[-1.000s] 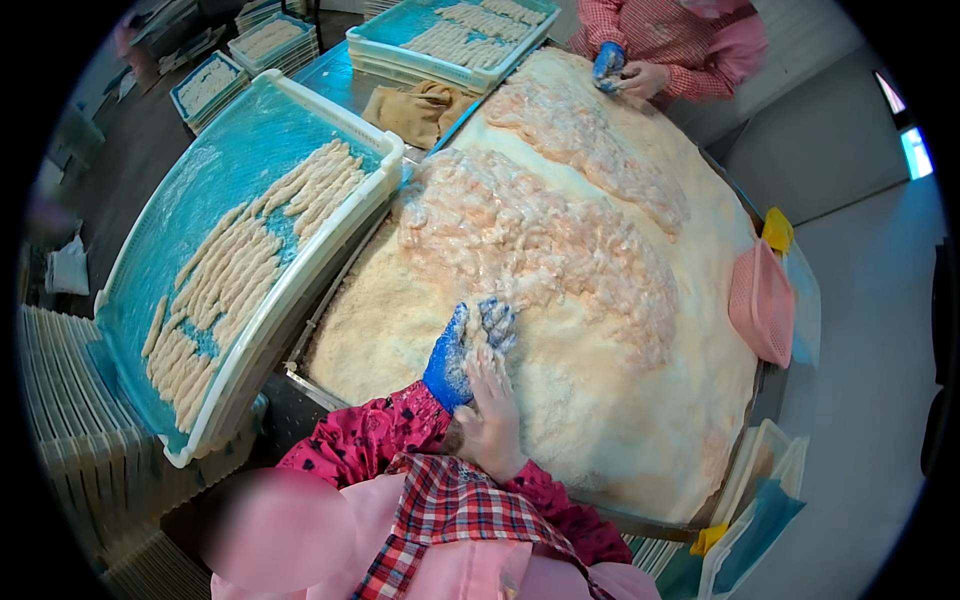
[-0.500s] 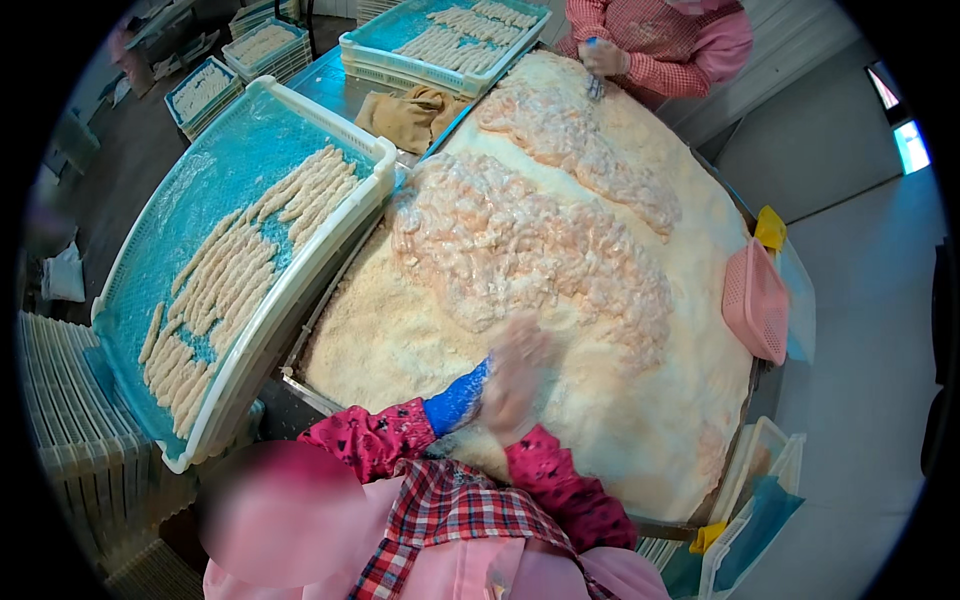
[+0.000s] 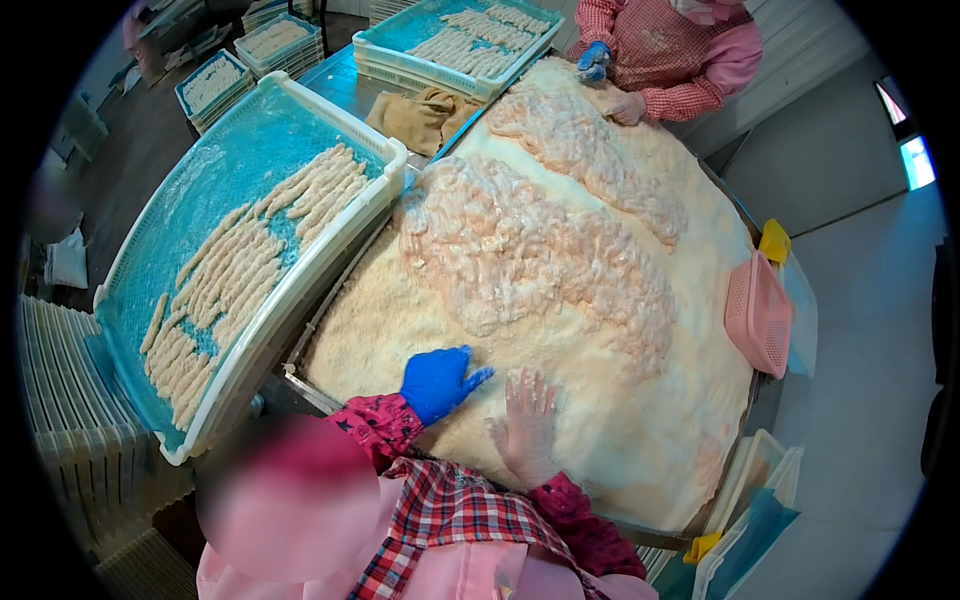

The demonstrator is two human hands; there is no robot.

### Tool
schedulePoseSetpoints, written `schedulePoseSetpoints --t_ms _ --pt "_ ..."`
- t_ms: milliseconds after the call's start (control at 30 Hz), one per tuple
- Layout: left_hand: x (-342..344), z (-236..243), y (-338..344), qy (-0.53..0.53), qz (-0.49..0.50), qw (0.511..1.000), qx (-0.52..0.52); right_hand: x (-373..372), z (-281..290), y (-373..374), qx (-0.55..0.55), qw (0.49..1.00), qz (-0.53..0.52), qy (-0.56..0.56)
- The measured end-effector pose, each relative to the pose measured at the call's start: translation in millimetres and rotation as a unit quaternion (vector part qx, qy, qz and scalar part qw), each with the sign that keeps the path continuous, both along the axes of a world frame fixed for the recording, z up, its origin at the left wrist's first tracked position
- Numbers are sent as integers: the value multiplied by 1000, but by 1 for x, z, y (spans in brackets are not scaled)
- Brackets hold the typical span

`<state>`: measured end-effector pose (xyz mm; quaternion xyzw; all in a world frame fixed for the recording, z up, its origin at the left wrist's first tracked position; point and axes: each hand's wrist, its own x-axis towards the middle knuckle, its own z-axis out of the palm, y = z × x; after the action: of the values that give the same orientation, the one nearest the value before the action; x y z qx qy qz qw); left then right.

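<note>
My blue-gloved left hand is low over the bed of pale crumbs, back upward, thumb apart and other fingers bent down, partly hidden. My right hand, in a clear glove, lies open on the crumbs beside it, fingers spread. Beyond both hands, a lumpy mass of raw pinkish pieces covers part of the bed, with a second band farther back. At the left, a white-rimmed tray with blue lining holds several rows of coated strips.
A co-worker works at the far end. Stacked trays and a tan cloth lie at the back; more stacks stand left. A pink basket is at the right edge, with upright trays below.
My hands, together a second ago, are now apart, lower on the crumbs, the right one spread flat. The co-worker's hands have separated and one has lowered onto the bed.
</note>
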<state>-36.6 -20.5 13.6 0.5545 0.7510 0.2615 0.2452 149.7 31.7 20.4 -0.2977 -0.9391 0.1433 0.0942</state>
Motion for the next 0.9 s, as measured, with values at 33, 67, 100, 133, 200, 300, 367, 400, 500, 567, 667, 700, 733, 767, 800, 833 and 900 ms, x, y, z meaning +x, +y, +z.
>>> schedulePoseSetpoints --t_ms 33,67,100,133,200,300,367,400,500,567,667,700,733,767,800,833,900 --pt "-2 -1 -7 87 -14 996 -17 12 -2 4 6 983 -3 -185" --pt "-5 -11 -8 98 -67 993 -15 17 -3 10 28 982 -1 -184" --pt "-6 -16 -4 36 -45 998 -28 10 0 16 20 994 -32 -103" --pt "-6 -20 0 -25 -25 999 -39 1 5 21 11 998 -62 -20" --pt "5 -48 8 -412 64 909 11 -20 14 28 -8 986 -87 140" --pt "44 -30 9 -618 44 781 82 -56 12 0 37 973 -39 223" --pt "50 -48 1 -795 8 606 34 -49 4 7 165 973 -10 163" --pt "56 -53 -2 -799 8 601 39 -51 10 8 109 977 -27 180" --pt "64 -61 -2 -653 42 741 151 -67 33 12 -74 964 17 256" --pt "48 -57 2 -696 97 694 156 -92 47 10 -139 936 104 306" --pt "-3 -42 3 -870 193 440 110 -131 46 40 -72 967 68 233" --pt "-19 -32 -6 -858 201 459 112 -143 40 59 -40 979 44 194" --pt "-37 -16 -19 -844 211 480 115 -157 34 77 13 984 47 169" --pt "-55 1 -33 -828 224 500 119 -169 29 94 65 986 53 147" --pt "-74 15 -49 -838 203 484 150 -181 20 109 119 987 73 86" --pt "-94 45 -51 -778 305 526 161 -191 14 125 179 980 86 24" --pt "-150 62 -77 -736 311 527 289 -202 16 136 175 981 66 50"
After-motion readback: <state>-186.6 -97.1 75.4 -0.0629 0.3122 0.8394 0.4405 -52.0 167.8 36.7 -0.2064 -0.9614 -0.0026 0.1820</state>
